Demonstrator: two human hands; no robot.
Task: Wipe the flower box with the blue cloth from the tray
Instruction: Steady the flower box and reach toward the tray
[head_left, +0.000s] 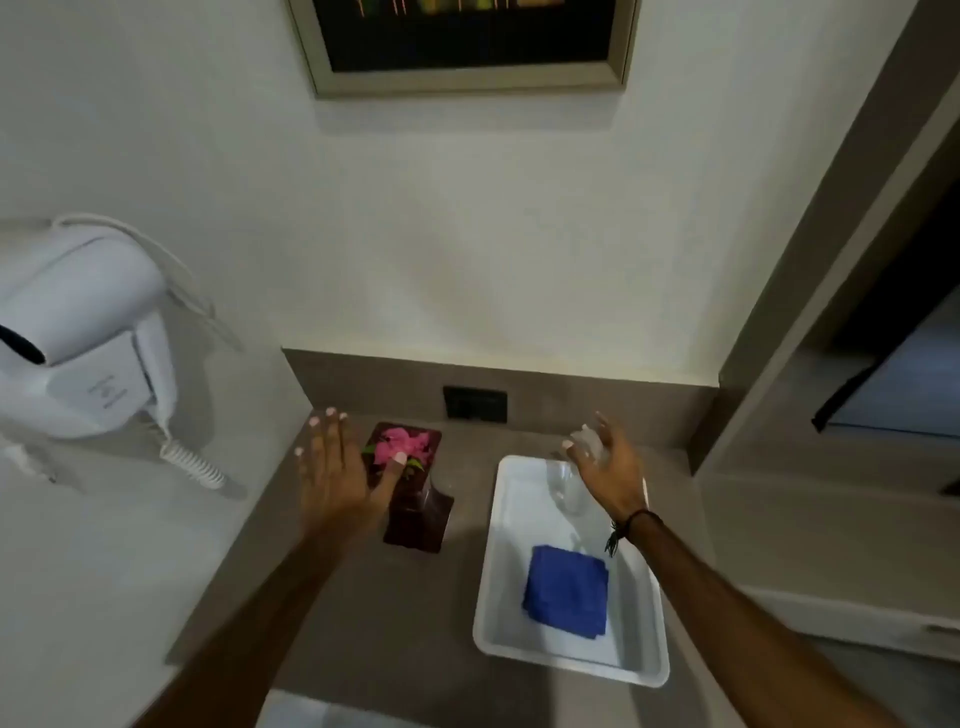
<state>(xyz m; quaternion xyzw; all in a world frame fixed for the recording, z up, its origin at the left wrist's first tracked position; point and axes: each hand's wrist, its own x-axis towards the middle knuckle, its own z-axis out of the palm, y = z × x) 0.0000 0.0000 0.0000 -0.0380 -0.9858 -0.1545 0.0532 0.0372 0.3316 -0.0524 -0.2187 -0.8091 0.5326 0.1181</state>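
Note:
The flower box (418, 519) is a dark maroon box with pink flowers on top, standing on the brown counter near the back wall. My left hand (332, 478) hovers at its left side, fingers spread, thumb over the flowers. The folded blue cloth (566, 590) lies in the near half of the white tray (491, 571), to the right of the box. My right hand (610, 467) is over the tray's far end, fingers curled on the top of a clear bottle (563, 488) that stands in the tray.
A white wall-mounted hair dryer (78, 332) with a coiled cord hangs on the left. A dark wall socket (475, 404) sits behind the box. A framed picture (467, 41) hangs above. A brown door frame (810, 260) borders the counter on the right.

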